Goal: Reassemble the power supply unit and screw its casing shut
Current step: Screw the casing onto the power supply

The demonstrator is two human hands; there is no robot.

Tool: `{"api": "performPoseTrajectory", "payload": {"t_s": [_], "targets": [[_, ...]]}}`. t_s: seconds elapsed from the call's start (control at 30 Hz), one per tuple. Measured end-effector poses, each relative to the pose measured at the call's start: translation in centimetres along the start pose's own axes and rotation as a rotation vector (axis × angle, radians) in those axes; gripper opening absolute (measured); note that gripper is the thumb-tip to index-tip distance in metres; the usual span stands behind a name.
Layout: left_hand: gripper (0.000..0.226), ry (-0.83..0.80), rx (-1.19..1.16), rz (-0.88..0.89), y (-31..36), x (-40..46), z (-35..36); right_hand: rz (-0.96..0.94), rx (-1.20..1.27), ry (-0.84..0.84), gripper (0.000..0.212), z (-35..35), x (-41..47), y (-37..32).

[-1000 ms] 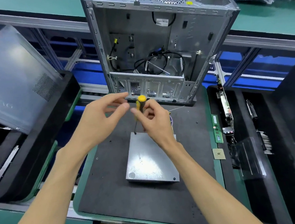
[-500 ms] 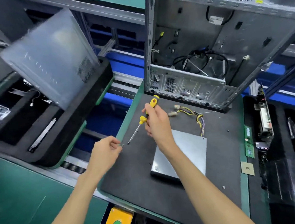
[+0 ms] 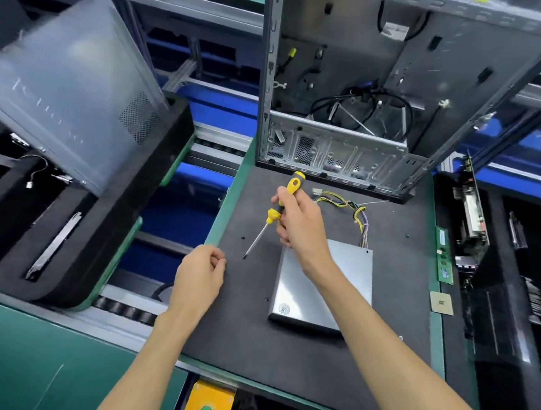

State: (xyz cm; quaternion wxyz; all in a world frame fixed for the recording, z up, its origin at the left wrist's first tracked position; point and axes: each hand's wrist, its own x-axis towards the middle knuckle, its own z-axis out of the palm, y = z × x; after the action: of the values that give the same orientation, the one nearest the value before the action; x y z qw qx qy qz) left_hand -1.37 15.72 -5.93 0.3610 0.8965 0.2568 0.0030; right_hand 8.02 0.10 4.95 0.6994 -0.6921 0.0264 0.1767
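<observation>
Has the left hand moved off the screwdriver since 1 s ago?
Yes. The left hand has dropped away from the screwdriver toward the mat's left edge, left of the power supply unit. The right hand grips the screwdriver alone.

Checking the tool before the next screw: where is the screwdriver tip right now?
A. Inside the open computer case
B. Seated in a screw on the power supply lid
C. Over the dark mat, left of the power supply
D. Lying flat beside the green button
C: the right hand grips the screwdriver tilted, its tip over the dark mat, left of the power supply.
</observation>
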Motion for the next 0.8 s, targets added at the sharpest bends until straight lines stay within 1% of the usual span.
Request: {"api": "performPoseTrajectory", "payload": {"t_s": [0.07,0.2,0.27,0.4,0.47,0.53,0.67,0.73,0.8], "targets": [[0.011,-0.069,-0.035,0.06,0.9,-0.1,0.2,0.01,0.016,0.019,0.027,-0.5,0.0,-0.2],[0.026,-0.273,0.05,0.199,2.4,-0.3,1.1,0.003,0.024,0.048,0.027,-1.4,-0.1,-0.2],[0.023,-0.343,0.134,0.249,2.6,-0.3,1.4,-0.002,0.023,0.06,0.028,-1.9,-0.2,-0.2],[0.015,-0.412,0.202,0.34,2.6,-0.7,1.2,-0.005,0.042,0.104,0.027,-3.1,-0.5,-0.2],[0.016,-0.462,0.261,0.405,2.9,-1.2,1.3,-0.003,0.058,0.137,0.027,-3.8,-0.7,-0.2],[0.017,-0.485,0.303,0.47,3.4,-1.7,1.8,0.007,0.08,0.173,0.024,-4.5,-1.0,-0.2],[0.035,-0.475,0.331,0.507,4.1,-1.8,2.3,0.001,0.108,0.216,0.021,-5.8,-1.6,-0.3],[0.037,-0.451,0.305,0.477,4.3,-1.7,2.0,-0.01,0.115,0.223,0.021,-6.5,-2.0,-0.3],[0.03,-0.38,0.155,0.39,4.9,-1.5,1.6,-0.022,0.137,0.231,0.023,-7.2,-2.2,-0.2]]}}
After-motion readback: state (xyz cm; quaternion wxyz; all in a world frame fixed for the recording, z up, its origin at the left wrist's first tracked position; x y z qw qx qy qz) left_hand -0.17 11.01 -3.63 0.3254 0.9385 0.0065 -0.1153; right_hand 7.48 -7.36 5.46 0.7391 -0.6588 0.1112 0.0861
